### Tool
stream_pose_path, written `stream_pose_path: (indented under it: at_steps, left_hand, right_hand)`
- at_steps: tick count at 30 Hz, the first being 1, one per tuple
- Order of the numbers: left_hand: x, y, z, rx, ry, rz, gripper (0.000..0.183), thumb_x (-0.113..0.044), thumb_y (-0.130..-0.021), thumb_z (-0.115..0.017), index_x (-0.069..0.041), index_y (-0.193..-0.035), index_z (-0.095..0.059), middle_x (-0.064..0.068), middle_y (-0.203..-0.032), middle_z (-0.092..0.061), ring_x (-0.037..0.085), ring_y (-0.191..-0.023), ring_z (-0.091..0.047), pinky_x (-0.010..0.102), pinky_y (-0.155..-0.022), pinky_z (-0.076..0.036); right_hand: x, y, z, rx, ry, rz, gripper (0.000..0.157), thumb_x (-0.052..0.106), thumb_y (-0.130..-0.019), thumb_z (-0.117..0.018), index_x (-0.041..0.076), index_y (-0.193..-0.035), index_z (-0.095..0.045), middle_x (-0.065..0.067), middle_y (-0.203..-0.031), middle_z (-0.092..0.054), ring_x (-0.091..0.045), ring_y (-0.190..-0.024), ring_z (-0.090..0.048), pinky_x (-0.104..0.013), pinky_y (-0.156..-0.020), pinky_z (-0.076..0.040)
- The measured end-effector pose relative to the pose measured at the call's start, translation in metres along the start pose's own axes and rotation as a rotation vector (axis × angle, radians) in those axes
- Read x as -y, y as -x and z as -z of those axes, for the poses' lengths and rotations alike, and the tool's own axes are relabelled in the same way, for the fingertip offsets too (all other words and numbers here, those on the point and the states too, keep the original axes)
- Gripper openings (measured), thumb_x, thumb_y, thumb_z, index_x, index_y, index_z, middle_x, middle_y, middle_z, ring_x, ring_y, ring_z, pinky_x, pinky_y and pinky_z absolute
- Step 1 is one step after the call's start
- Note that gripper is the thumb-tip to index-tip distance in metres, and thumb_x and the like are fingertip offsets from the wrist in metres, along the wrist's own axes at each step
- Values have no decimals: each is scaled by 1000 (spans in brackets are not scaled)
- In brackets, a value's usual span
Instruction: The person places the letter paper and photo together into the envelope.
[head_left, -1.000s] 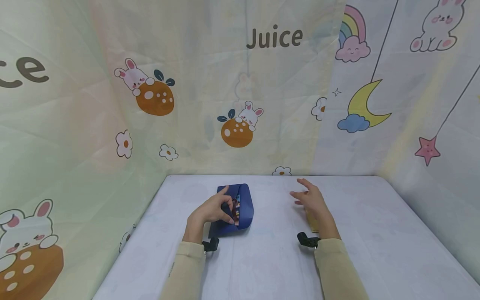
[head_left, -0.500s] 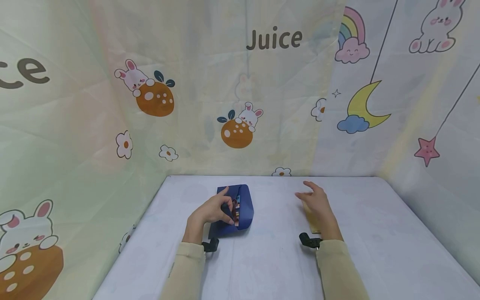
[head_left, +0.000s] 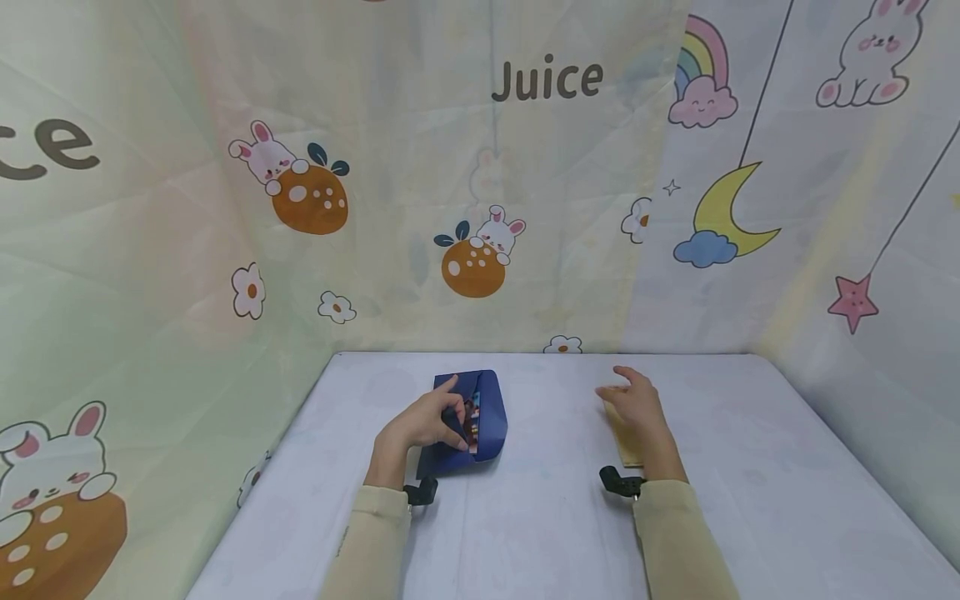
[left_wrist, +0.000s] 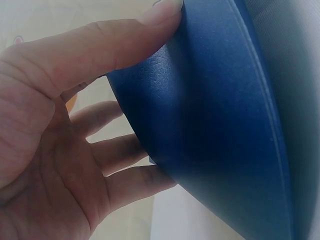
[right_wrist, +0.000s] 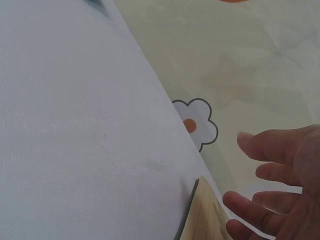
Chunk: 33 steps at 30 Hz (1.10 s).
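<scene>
A dark blue envelope (head_left: 492,417) lies on the table's left half, with a colourful printed card (head_left: 473,421) showing in its opening. My left hand (head_left: 423,418) pinches the envelope's raised edge between thumb and fingers. Close up in the left wrist view, the thumb (left_wrist: 115,47) presses on the blue paper (left_wrist: 215,110) and the fingertips pass behind it. My right hand (head_left: 636,404) hovers with spread fingers and holds nothing. Beneath it lies a flat yellowish thing (head_left: 624,437), partly hidden by hand and forearm; the right wrist view shows fine lines on its tan surface (right_wrist: 202,215).
The white-covered table (head_left: 540,517) ends at a straight far edge. Printed cloth walls (head_left: 570,208) rise behind it and on both sides. A black camera mount sits on each wrist, left (head_left: 422,490) and right (head_left: 621,482).
My right hand has shifted slightly right and back toward me, so more of the yellowish thing shows. The left hand and the envelope look unmoved.
</scene>
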<state>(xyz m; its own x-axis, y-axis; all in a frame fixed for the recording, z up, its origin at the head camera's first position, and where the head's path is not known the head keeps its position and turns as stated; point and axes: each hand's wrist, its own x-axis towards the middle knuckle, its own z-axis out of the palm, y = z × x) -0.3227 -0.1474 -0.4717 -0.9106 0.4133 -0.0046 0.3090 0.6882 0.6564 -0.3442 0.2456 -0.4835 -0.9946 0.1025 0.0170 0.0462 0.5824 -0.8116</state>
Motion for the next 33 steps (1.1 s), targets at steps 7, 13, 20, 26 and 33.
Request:
stream_pose_path:
  at_steps: [7,13,20,26,33]
  left_hand:
    - [0,0,0,1,-6,4,41,-25,-55,-93,-20,-81,-62,5,-161,-14,38,-143,-19,60,-109,-25]
    - [-1,1,0,5,8,14,40,-21,-55,-93,-19,-80,-62,5,-161,-15,38,-144,-19,62,-109,-23]
    - [-1,1,0,6,13,26,40,-19,-54,-93,-21,-79,-62,4,-161,-15,37,-144,-18,63,-109,-23]
    - [-1,1,0,7,18,21,40,-22,-55,-93,-21,-80,-61,4,-161,-15,38,-144,-18,63,-108,-22]
    - [-2,1,1,3,17,15,40,-23,-55,-93,-21,-79,-61,4,-160,-16,38,-144,-19,62,-109,-23]
  right_hand:
    - [1,4,0,-16,30,-73,67,29,-91,-63,3,-145,-34,-29,-149,-29,-47,-133,-30,-62,-107,-26]
    - [0,7,0,-26,76,-117,67,31,-90,-63,4,-145,-35,-29,-149,-29,-47,-129,-33,-64,-103,-30]
    - [-5,6,1,-31,127,-133,68,32,-90,-63,2,-145,-34,-30,-146,-32,-47,-124,-38,-62,-99,-34]
    - [-9,5,3,-33,224,-117,70,26,-84,-68,1,-142,-38,-30,-140,-40,-43,-114,-46,-58,-90,-39]
    - [-9,6,5,-39,302,-89,70,20,-78,-71,2,-139,-42,-30,-136,-46,-46,-115,-48,-61,-90,-36]
